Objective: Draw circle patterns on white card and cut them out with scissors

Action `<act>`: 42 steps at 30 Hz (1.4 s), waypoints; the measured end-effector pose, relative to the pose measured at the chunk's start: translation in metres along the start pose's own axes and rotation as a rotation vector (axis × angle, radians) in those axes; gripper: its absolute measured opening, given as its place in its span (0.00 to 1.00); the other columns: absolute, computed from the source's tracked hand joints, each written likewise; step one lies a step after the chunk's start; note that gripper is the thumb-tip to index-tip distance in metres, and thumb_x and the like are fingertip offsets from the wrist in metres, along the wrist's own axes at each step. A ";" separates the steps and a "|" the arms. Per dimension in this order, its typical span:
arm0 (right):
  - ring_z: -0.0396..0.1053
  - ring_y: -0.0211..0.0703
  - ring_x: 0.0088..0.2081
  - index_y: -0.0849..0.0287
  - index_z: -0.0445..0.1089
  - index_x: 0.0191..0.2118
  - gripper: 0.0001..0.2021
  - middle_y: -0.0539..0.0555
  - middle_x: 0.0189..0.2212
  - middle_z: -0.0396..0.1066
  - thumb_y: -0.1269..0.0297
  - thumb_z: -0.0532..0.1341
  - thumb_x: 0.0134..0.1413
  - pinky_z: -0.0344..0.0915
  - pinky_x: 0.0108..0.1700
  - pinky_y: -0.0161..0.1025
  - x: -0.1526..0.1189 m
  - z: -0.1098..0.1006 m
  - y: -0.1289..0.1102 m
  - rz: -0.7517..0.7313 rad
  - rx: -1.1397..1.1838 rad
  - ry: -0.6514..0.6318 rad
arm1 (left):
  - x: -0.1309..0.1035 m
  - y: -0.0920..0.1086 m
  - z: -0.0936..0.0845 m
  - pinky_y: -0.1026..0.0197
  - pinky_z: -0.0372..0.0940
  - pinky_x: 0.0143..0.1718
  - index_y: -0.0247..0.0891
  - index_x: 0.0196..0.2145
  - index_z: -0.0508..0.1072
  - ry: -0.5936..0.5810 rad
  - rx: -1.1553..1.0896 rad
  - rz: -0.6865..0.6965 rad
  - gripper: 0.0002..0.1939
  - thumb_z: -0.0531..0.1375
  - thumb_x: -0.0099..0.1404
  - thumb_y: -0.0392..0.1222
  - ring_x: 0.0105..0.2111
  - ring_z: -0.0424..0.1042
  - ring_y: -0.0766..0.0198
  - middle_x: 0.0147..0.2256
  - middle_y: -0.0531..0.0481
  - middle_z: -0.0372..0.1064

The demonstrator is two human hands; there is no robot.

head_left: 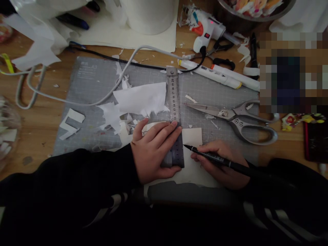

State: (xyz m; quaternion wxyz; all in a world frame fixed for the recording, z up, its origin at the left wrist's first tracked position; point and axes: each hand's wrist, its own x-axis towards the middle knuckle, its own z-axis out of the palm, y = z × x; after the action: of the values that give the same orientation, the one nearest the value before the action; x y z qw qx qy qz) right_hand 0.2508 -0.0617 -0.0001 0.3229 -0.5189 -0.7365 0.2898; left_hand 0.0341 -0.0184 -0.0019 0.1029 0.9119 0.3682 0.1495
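My left hand (156,148) lies flat with its fingers stretched out, pressing a steel ruler (174,102) down. The ruler stands lengthwise away from me, and its near part is partly under my fingers. In my right hand (222,164) is a slim black marker pen (212,157), gripped between thumb and fingers. Its tip is at the ruler's right edge, over a sheet of white paper (191,171). A small off-white card piece (192,136) lies just beyond the tip. The paper under my left hand is mostly hidden.
A grey cutting mat (87,78) carries paper scraps (142,99) and large scissors (233,118). Behind are white markers (211,75), a glue gun (205,36) with its cable (128,71), and black-handled scissors (224,63). A metal bowl (282,12) stands at the back right.
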 end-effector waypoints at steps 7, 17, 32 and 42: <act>0.75 0.38 0.30 0.53 0.68 0.38 0.04 0.49 0.30 0.76 0.66 0.59 0.56 0.71 0.30 0.33 0.003 -0.002 -0.003 -0.011 0.001 -0.028 | 0.000 -0.001 0.000 0.42 0.39 0.60 0.32 0.57 0.65 -0.002 0.009 0.018 0.36 0.55 0.57 0.59 0.52 0.66 0.48 0.55 0.40 0.66; 0.74 0.40 0.27 0.54 0.70 0.34 0.05 0.51 0.26 0.76 0.67 0.56 0.57 0.69 0.26 0.35 0.010 -0.005 -0.008 -0.055 -0.047 -0.078 | 0.001 -0.002 -0.003 0.40 0.39 0.59 0.35 0.56 0.65 -0.020 0.039 0.027 0.35 0.55 0.57 0.60 0.51 0.67 0.49 0.56 0.42 0.66; 0.73 0.35 0.22 0.54 0.66 0.33 0.02 0.47 0.22 0.76 0.68 0.58 0.53 0.68 0.23 0.30 0.006 -0.005 -0.008 -0.191 -0.016 -0.085 | 0.001 -0.002 -0.003 0.40 0.40 0.58 0.33 0.57 0.64 -0.034 0.078 0.051 0.36 0.55 0.58 0.62 0.51 0.67 0.48 0.56 0.41 0.66; 0.71 0.34 0.23 0.56 0.66 0.36 0.05 0.48 0.23 0.74 0.72 0.57 0.54 0.69 0.26 0.30 0.003 -0.007 -0.008 -0.258 0.138 -0.155 | 0.000 -0.003 -0.002 0.41 0.39 0.59 0.33 0.57 0.64 -0.028 0.077 0.056 0.37 0.54 0.58 0.63 0.51 0.66 0.49 0.56 0.40 0.65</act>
State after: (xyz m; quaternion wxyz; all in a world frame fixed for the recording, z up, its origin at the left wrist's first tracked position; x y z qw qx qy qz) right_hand 0.2509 -0.0604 0.0104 0.3344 -0.3728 -0.7981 0.3350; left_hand 0.0315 -0.0157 -0.0013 0.0688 0.9272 0.3462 0.1253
